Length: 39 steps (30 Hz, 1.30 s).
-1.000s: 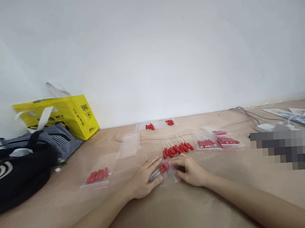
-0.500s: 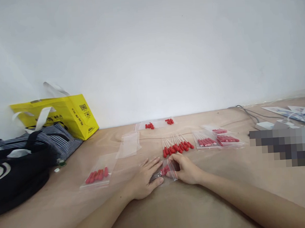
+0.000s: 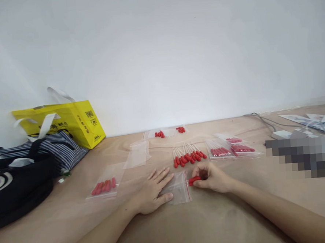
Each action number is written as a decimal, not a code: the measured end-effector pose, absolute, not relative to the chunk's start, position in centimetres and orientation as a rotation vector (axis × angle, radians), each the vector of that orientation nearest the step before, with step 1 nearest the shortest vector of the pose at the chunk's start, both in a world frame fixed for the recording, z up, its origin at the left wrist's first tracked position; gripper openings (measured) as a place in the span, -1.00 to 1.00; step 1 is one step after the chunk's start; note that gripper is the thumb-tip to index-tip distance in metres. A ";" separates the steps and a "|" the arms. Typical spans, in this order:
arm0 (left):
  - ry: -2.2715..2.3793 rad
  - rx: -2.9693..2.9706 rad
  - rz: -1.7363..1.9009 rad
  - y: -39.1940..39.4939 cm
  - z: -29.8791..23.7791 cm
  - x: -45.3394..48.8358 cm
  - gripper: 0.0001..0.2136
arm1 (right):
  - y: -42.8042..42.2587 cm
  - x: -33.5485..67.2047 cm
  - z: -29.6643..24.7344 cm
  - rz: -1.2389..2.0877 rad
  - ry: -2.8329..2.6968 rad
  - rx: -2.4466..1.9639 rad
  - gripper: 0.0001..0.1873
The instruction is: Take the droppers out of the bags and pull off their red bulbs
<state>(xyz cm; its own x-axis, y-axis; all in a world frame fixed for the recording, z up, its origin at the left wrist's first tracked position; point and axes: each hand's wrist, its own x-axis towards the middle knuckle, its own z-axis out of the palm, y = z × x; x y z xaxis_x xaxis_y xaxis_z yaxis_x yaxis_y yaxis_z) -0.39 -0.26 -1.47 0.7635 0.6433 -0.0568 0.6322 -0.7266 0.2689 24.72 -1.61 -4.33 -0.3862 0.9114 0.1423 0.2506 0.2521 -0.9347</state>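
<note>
Head view: small bunch of red-tipped sticks (image 3: 194, 179) pinched tight in the fingertips of the right hand (image 3: 214, 179), low on the table (image 3: 212, 221). Lying sideways, red ends pointing left, just at the mouth of the clear bag (image 3: 179, 190). Flat on the bag's other side, the left hand (image 3: 151, 191), fingers spread, gripping nothing. Right hand the nearer one. Just behind, a loose pile of sticks (image 3: 188, 157); filled bags (image 3: 231, 148) to the right; yellow bag (image 3: 69, 121) far left
</note>
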 end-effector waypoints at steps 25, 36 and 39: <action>1.371 2.271 0.530 1.2 -1.4 -1.3 -0.67 | 4.4 26.3 -6.1 -0.344 -1.969 -1.122 -0.78; 1.448 2.241 0.404 1.1 -0.9 -1.4 -0.84 | 2.2 25.7 -4.9 -0.404 -2.136 -1.247 -0.78; 1.529 2.189 0.643 2.6 -0.9 -2.5 -0.83 | 2.2 25.8 -5.0 -0.402 -2.126 -1.262 -0.78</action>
